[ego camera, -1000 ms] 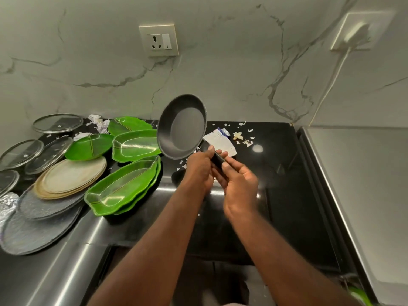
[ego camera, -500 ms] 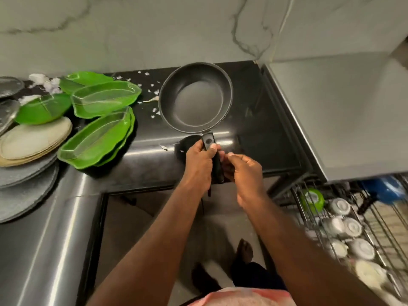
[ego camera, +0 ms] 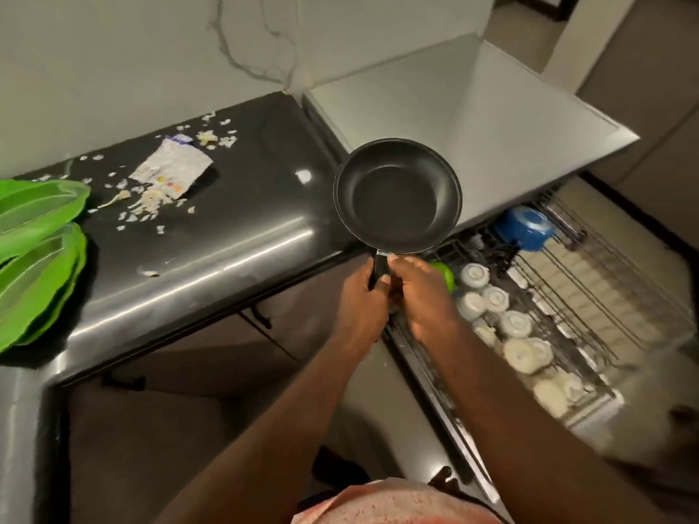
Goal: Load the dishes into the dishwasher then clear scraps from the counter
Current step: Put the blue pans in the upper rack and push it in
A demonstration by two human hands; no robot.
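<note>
A small black frying pan (ego camera: 397,194) is held level above the counter's right end, next to the open dishwasher. Its short black handle is gripped by both hands: my left hand (ego camera: 361,296) wraps it from the left and my right hand (ego camera: 423,293) curls round it from the right. The pulled-out dishwasher rack (ego camera: 590,296) lies just right of the hands, holding several white cups, a green bowl (ego camera: 446,276) and a blue bowl (ego camera: 524,226). Food scraps (ego camera: 151,202) and a torn wrapper (ego camera: 170,170) lie on the black counter (ego camera: 234,236).
Green leaf-shaped plates (ego camera: 34,255) are stacked at the counter's left end. A grey appliance top (ego camera: 472,119) sits behind the pan. Cabinet doors and the floor show below the counter edge.
The pan has travelled right, from over the counter's middle to beside the dishwasher rack, and tipped from upright to level. Both hands stayed on the handle. The view swung right.
</note>
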